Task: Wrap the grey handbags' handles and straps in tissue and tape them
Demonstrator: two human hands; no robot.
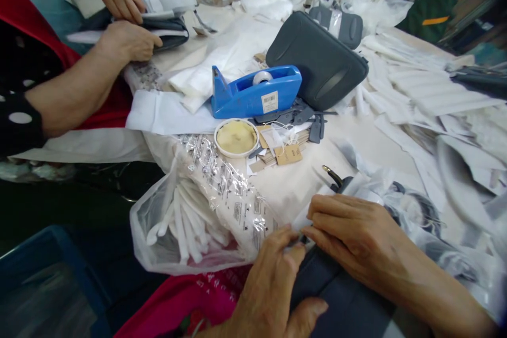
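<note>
A dark navy bag lies at the front edge of the table, partly covered by my hands. My left hand has its fingers curled over the bag's upper edge, and its thumb rests on the dark front. Close beside it, my right hand is closed with fingertips pinching a white wrapping along that same edge. A small gold-tipped dark piece sticks up behind my right hand. Clear plastic lies against that side. What sits between the two sets of fingertips is mostly hidden.
Ahead stand a blue tape dispenser, a round tub of yellowish paste, brown tags and a grey case. A plastic bag of white rolls hangs at the table edge. At upper left, a co-worker's hands handle a dark bag.
</note>
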